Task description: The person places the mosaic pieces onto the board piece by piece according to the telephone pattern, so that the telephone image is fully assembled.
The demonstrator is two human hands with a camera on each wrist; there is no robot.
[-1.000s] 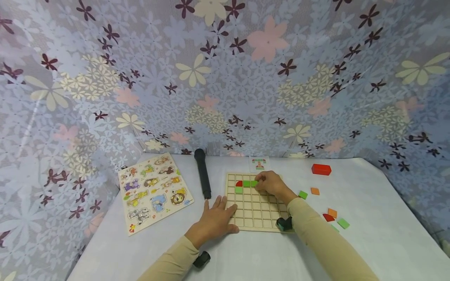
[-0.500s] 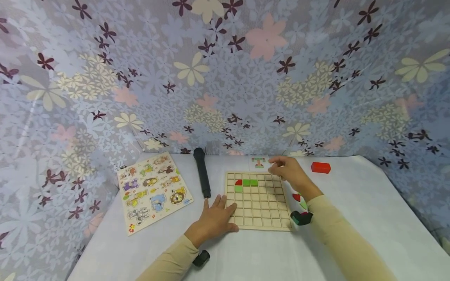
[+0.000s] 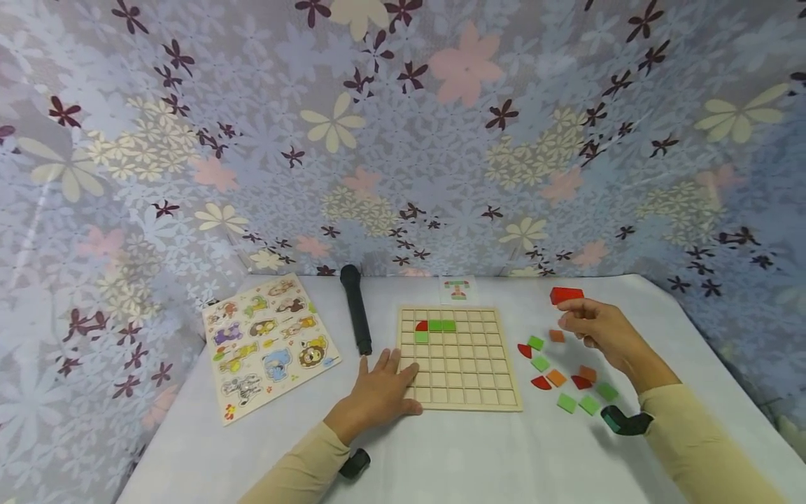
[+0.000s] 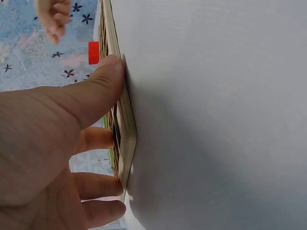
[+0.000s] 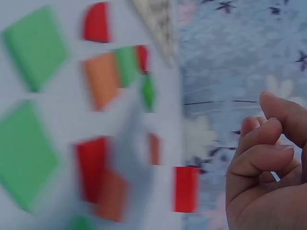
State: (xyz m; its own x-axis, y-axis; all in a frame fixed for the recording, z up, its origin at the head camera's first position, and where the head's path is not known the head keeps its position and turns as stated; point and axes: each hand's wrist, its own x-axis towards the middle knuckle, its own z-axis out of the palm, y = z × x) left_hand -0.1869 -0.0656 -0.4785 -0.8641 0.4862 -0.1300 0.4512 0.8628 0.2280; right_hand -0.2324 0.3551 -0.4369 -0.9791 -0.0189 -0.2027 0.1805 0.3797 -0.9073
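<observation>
So the wooden grid board (image 3: 469, 381) is right against the left hand (image 3: 378, 393), fingers spread and touching it around one corner. Right hand (image 3: 607, 337) has loosely curled fingers, nothing in them. Red block (image 3: 566, 295) sits just beyond those fingertips, loose tiles (image 3: 556, 378) mostly nearer and left.

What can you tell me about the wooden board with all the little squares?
The wooden board is flat, squarish and pale, like light bare wood. Thin lines divide its top into rows of little squares, with a plain rim around them. It lies flat on the white table. Near its far left corner sit a red rounded piece and three green pieces; most squares are empty. The left hand touches its near left corner, fingers spread.
</observation>
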